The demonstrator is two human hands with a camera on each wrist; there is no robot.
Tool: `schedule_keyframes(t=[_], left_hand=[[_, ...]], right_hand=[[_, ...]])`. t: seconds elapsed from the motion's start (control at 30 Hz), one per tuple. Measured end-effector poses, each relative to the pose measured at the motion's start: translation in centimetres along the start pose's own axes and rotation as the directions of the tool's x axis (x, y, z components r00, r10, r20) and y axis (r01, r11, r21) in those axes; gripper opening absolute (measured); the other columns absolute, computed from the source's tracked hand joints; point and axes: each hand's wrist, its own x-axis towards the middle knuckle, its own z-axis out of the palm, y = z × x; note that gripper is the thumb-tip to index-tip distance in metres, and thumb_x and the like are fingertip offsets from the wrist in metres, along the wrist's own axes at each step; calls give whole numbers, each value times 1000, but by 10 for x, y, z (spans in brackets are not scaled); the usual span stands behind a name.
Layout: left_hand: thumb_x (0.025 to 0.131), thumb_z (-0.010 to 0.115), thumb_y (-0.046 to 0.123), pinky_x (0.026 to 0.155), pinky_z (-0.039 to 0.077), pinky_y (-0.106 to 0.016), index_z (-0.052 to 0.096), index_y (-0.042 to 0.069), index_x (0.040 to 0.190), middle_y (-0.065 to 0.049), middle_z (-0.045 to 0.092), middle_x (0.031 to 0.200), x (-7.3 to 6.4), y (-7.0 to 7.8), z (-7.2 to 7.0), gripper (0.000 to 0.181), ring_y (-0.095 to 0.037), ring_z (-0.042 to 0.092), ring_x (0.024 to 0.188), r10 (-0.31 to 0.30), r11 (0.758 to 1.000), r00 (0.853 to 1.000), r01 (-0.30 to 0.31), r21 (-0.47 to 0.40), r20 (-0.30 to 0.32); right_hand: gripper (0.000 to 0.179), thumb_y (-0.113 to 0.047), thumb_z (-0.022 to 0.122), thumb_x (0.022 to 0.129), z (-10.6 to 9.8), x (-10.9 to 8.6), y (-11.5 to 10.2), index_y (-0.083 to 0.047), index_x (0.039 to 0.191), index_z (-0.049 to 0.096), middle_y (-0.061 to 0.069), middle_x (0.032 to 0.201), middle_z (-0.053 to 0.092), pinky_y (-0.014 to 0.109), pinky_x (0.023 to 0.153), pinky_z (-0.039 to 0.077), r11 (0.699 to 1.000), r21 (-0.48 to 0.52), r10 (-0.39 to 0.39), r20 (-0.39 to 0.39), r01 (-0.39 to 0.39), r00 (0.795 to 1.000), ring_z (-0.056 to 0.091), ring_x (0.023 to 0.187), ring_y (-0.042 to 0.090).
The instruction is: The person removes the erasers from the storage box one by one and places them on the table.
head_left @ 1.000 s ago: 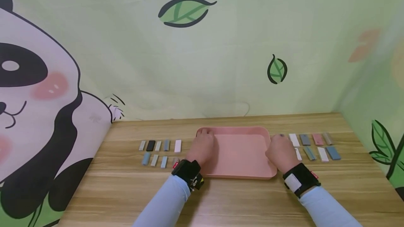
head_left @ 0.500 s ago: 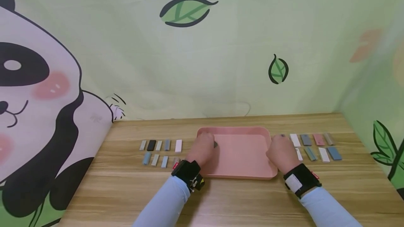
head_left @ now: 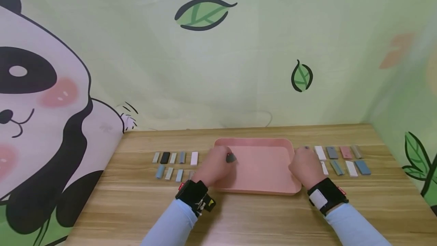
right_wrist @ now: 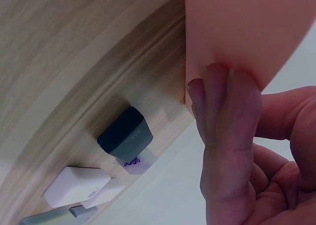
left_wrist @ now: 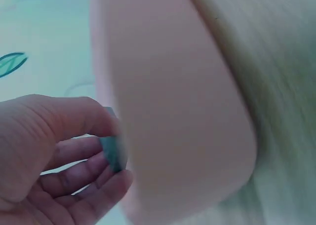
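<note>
A shallow pink tray (head_left: 259,170) lies on the wooden table. My left hand (head_left: 213,166) is over its left side and pinches a small dark grey-green block (head_left: 231,157) between thumb and fingers. The left wrist view shows that block (left_wrist: 113,153) right beside the tray's wall (left_wrist: 177,106), partly hidden by the fingers. At the tray's right side, my right hand (head_left: 306,167) holds the wall, its fingers (right_wrist: 229,111) against the outer face and the thumb on the rim's other side.
Two rows of small rectangular blocks lie left of the tray, among them a black block (head_left: 165,158). More rows lie to the right, with a pink block (head_left: 346,152) and a blue block (head_left: 362,167). A printed cloth (head_left: 218,67) hangs behind the table.
My left hand has turned and drawn slightly back from the tray's far left corner, bringing the dark block into view between its fingers. My right hand has stayed at the tray's right wall.
</note>
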Motion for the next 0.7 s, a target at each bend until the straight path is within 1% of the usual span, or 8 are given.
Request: schedule_keyframes(t=[0.07, 0.17, 0.23, 0.33, 0.47, 0.53, 0.63, 0.7], left_hand=[[83, 62, 13, 64, 43, -27, 65, 16, 86, 4, 56, 80, -4, -2, -9, 5, -13, 51, 70, 5, 1000, 999, -5, 0, -52], [82, 64, 14, 65, 43, -28, 65, 16, 90, 4, 57, 82, -10, -8, -24, 8, -14, 51, 72, -10, 1000, 992, 8, -16, -124], [82, 66, 18, 65, 44, -27, 65, 16, 93, 4, 57, 84, -14, -15, -33, 11, -14, 51, 72, -20, 1000, 985, 16, -27, -172], [81, 67, 20, 63, 45, -26, 65, 14, 97, 5, 58, 86, -23, -26, -46, 17, -13, 53, 72, -70, 996, 968, 55, -69, -239], [80, 65, 19, 63, 46, -27, 64, 12, 106, 3, 59, 92, -38, -44, -60, 26, -12, 55, 75, -146, 987, 937, 119, -104, -317], [80, 65, 19, 65, 47, -29, 64, 10, 107, 0, 60, 94, -46, -55, -66, 29, -13, 56, 78, -166, 984, 918, 132, -117, -361], [81, 66, 19, 67, 47, -31, 64, 7, 107, -3, 60, 94, -58, -74, -72, 29, -16, 55, 80, -187, 980, 884, 139, -142, -428], [81, 66, 18, 67, 47, -31, 63, 5, 108, -5, 60, 95, -65, -87, -77, 30, -18, 55, 81, -218, 971, 868, 148, -186, -446]], right_hand=[[15, -11, 60, 78, 1, 0, 0, 3, 73, 57, 13, 73, 49, 37, 57, 43, 1000, -4, -5, -5, 5, 1000, 49, 66, 25], [16, -12, 61, 78, 1, 1, 0, 3, 74, 58, 13, 73, 49, 36, 57, 42, 1000, -7, 0, -2, 0, 1000, 49, 65, 25], [17, -12, 62, 78, 1, 1, 0, 4, 75, 58, 13, 73, 49, 35, 57, 42, 1000, -9, 3, 3, -3, 1000, 49, 65, 25], [18, -13, 62, 78, 1, 1, 0, 4, 76, 58, 14, 73, 49, 36, 57, 42, 1000, -12, -1, -2, 1, 1000, 49, 66, 25], [18, -13, 63, 77, 3, 2, 2, 4, 76, 58, 14, 73, 49, 37, 57, 43, 1000, -6, -5, -17, 5, 1000, 50, 65, 25], [17, -12, 63, 77, 4, 2, 2, 4, 75, 58, 13, 72, 49, 37, 56, 43, 1000, -3, -6, -19, 6, 1000, 50, 65, 25], [16, -12, 62, 77, 4, 2, 2, 3, 74, 58, 13, 71, 49, 36, 55, 43, 1000, 1, -11, -20, 11, 1000, 50, 63, 25], [15, -11, 62, 77, 4, 1, 2, 3, 73, 58, 12, 71, 49, 36, 54, 43, 1000, 5, -12, -18, 12, 1000, 50, 63, 24]])
